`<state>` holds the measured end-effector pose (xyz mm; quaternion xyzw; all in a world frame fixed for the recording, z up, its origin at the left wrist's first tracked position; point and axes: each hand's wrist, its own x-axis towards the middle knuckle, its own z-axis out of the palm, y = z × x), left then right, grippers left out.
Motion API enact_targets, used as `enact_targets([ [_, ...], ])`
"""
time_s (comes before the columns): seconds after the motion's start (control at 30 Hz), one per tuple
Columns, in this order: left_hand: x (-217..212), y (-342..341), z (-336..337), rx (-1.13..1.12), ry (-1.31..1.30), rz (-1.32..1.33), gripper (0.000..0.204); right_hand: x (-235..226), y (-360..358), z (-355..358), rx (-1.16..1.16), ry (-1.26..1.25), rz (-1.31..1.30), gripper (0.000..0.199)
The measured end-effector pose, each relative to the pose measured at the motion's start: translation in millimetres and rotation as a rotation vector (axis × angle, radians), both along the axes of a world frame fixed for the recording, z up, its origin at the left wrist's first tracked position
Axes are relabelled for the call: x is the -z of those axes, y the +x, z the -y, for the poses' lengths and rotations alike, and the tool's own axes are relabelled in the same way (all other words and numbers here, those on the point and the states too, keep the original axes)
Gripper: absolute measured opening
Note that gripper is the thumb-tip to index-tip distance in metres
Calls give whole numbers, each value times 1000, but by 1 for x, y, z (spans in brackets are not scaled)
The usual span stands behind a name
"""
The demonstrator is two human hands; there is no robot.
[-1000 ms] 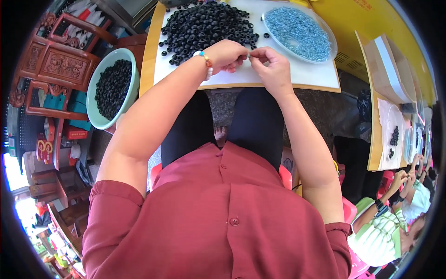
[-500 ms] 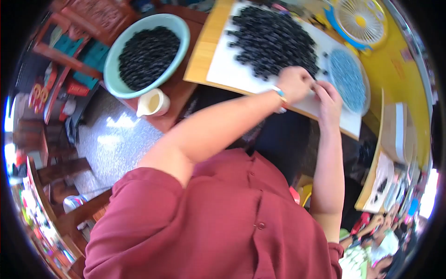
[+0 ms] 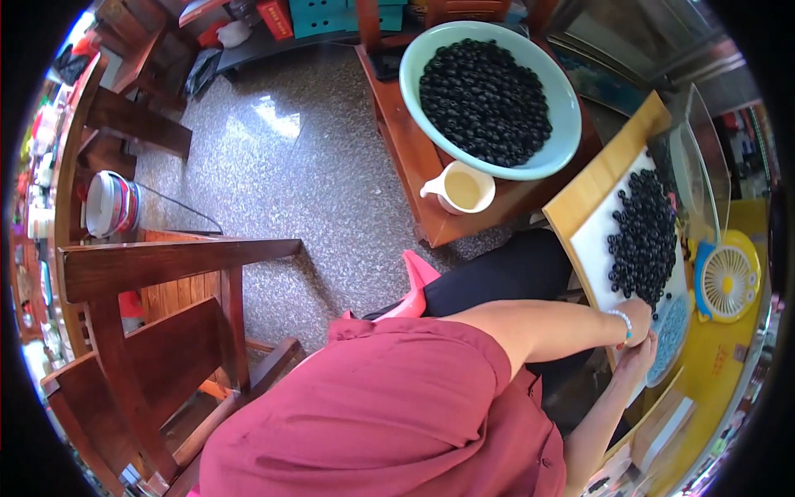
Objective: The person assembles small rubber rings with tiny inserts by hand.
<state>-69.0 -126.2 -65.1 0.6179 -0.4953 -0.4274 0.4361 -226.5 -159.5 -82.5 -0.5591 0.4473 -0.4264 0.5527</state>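
My left hand point(image 3: 636, 318), with a beaded bracelet on its wrist, and my right hand point(image 3: 639, 356) meet fingertip to fingertip at the near edge of a wooden board point(image 3: 590, 192) covered by a white sheet. A pile of small dark round pieces point(image 3: 646, 236) lies on the sheet just beyond the hands. The fingers are curled in. Anything pinched between them is too small to make out. A blue dish point(image 3: 672, 328) of bluish pieces sits beside the hands.
A pale green bowl point(image 3: 414, 51) full of dark round pieces and a white cup point(image 3: 464, 189) of yellowish liquid stand on a low wooden table point(image 3: 418, 178). A small yellow fan point(image 3: 727, 282) lies at the right. A wooden chair point(image 3: 166, 273) stands at the left on speckled floor.
The view has swung far to the left, so the board and hands now sit at the right edge. The hands remain together at the board's near edge.
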Motion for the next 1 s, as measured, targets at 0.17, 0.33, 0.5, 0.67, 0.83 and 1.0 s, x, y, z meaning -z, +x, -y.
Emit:
enact_targets([
  [0.17, -8, 11, 1, 62, 93, -130, 14, -13, 1, -1, -2, 47, -179, 15],
  [0.33, -8, 13, -8, 69, 64, -175, 15, -33, 36, -25, 124, 107, -145, 10],
  [0.5, -10, 14, -10, 26, 73, -298, 15, -34, 18, -16, 74, 158, -117, 11],
  [0.67, -5, 14, -12, -9, -11, -334, 16, -39, 20, -19, 85, 229, -59, 15],
  [0.83, -3, 15, -9, 26, -40, -240, 18, -38, 30, -20, 113, 238, -152, 22],
  [1.0, -4, 16, -9, 43, -13, -246, 15, -35, 10, -9, 14, 227, -166, 26],
])
